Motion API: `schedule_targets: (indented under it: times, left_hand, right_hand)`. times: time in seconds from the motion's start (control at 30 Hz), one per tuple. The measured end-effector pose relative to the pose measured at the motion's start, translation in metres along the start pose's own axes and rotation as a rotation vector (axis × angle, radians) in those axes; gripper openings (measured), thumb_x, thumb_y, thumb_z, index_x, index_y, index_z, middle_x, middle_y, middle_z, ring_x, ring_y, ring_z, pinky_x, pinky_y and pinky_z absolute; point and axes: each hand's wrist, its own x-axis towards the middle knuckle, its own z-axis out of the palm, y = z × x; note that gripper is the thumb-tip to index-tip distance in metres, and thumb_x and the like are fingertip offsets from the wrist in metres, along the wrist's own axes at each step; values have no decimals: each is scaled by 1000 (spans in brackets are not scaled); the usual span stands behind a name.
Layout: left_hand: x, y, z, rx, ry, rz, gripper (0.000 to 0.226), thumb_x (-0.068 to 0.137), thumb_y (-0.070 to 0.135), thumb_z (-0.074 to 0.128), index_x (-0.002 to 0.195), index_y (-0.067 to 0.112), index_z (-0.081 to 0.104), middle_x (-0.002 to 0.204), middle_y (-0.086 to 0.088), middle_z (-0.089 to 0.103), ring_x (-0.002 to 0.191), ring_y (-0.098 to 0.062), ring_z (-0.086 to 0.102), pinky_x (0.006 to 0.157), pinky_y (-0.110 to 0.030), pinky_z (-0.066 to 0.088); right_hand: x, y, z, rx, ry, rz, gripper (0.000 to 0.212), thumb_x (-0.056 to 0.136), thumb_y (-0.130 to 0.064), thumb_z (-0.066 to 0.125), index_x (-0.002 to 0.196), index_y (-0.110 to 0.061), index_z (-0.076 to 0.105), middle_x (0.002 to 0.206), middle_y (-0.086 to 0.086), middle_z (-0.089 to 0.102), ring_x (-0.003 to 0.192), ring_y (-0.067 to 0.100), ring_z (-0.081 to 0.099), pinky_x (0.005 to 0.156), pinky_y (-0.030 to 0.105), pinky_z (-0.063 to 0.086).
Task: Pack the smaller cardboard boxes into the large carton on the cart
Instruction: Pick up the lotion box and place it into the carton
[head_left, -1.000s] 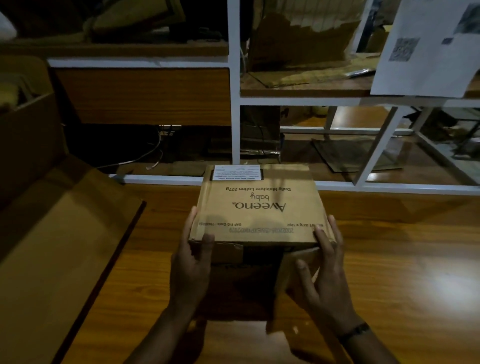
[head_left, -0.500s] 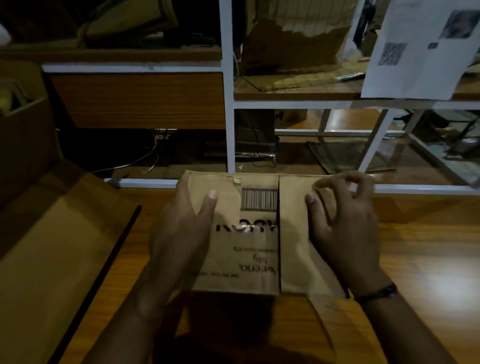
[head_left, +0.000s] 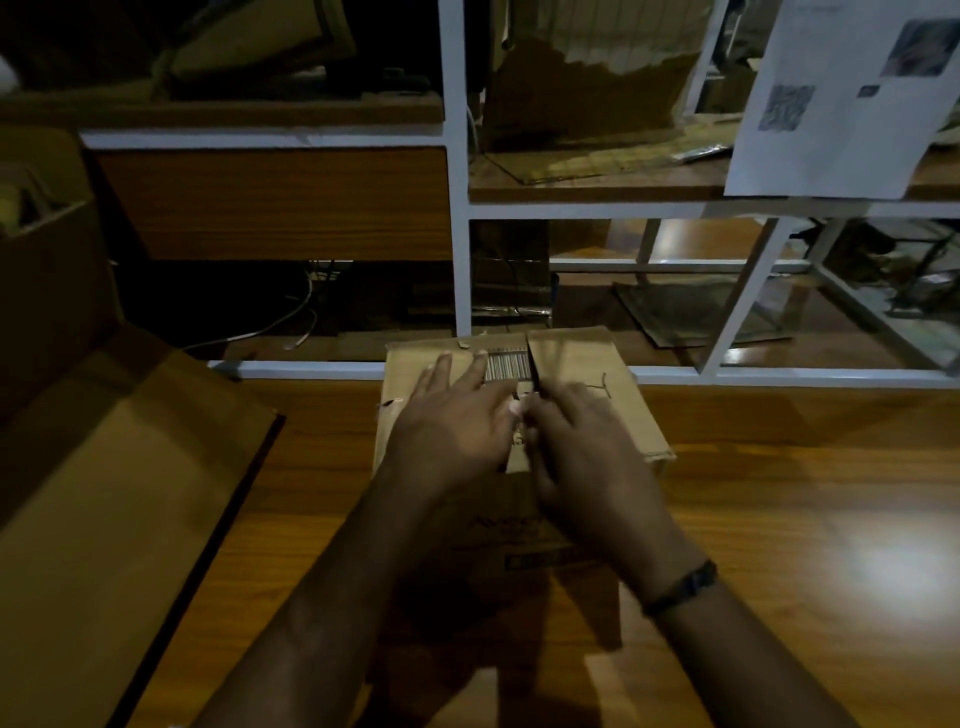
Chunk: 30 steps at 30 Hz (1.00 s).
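A small brown cardboard box (head_left: 597, 374) with a barcode label stands on the wooden table (head_left: 779, 519), just in front of the white shelf rail. Its two top flaps are folded down and meet at a middle seam. My left hand (head_left: 457, 421) lies flat on the left flap, fingers stretched toward the barcode. My right hand (head_left: 576, 436) presses flat on the right flap, and both hands touch at the seam. The large carton (head_left: 104, 493) sits at the left, its wide flap spread toward me; its inside is hidden.
A white metal shelf frame (head_left: 457, 208) rises right behind the box, holding flattened cardboard and loose cables. A printed paper sheet (head_left: 841, 98) hangs at the upper right. Bare wooden tabletop extends to the right of the box.
The box was tipped so its flapped side faces up, and the flaps were folded shut. Both hands slid inward from the flap edges to the middle seam.
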Motion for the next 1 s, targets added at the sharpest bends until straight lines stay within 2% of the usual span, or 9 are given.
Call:
schedule_targets:
  times: [0.07,0.17,0.3,0.43,0.47,0.6,0.7,0.77,1.0]
  left_hand:
    - [2,-5,-4,-47,-37,25,50,106,49,41,155,47,35,173,8,9,159,-27,-3,127,-45,-1]
    - [8,-7,-6,-12,-81,34,55,101,47,52,154,48,35,173,8,7,159,-29,-5,129,-47,2]
    - [12,-6,-6,-8,-103,13,57,101,49,53,155,48,33,173,9,5,159,-28,-7,128,-45,-1]
    - [12,-7,-6,-18,-91,13,54,103,49,49,155,45,34,173,9,7,159,-27,-5,127,-43,-1]
    - [10,-8,-5,-25,-66,24,52,104,50,46,155,44,36,173,9,10,159,-27,-3,127,-43,0]
    - [0,-7,-1,-83,45,41,47,107,54,33,150,39,46,171,6,23,159,-26,6,127,-44,7]
    - [-1,-6,-2,-86,43,25,50,106,58,34,149,37,48,170,6,25,159,-26,7,127,-45,9]
    - [0,-6,-1,-78,46,27,51,105,59,35,149,37,49,169,5,26,159,-26,8,127,-45,10]
    - [-2,-6,1,-76,67,18,53,105,60,34,149,35,50,167,4,31,158,-26,11,126,-45,11]
  right_hand:
    - [-15,-18,13,58,75,-126,62,92,-36,46,150,-13,45,156,14,43,142,28,43,121,48,32]
    - [-22,-27,26,44,67,-131,78,84,-38,45,155,-6,38,157,21,43,145,33,42,119,42,16]
    - [-28,-30,20,16,99,-142,86,73,-35,62,152,-7,42,154,22,46,133,31,56,106,36,41]
    - [-33,-35,21,99,-33,-144,89,84,-44,39,165,-19,10,171,12,11,158,27,12,125,40,10]
    - [-32,-33,22,73,-32,-122,86,86,-46,31,165,-21,6,172,11,5,158,28,8,128,44,10]
    - [-22,-8,15,74,87,50,70,100,-42,33,164,-28,8,172,7,-9,150,35,29,117,51,39]
    - [-15,20,3,23,211,162,61,105,-45,25,162,-26,16,172,9,-4,158,33,3,127,53,14]
    - [-14,41,-5,-45,257,223,61,105,-46,27,161,-22,22,171,14,4,158,35,2,127,53,3]
    - [-23,70,-4,249,207,334,66,102,-53,41,160,-24,24,168,6,22,150,28,31,113,53,43]
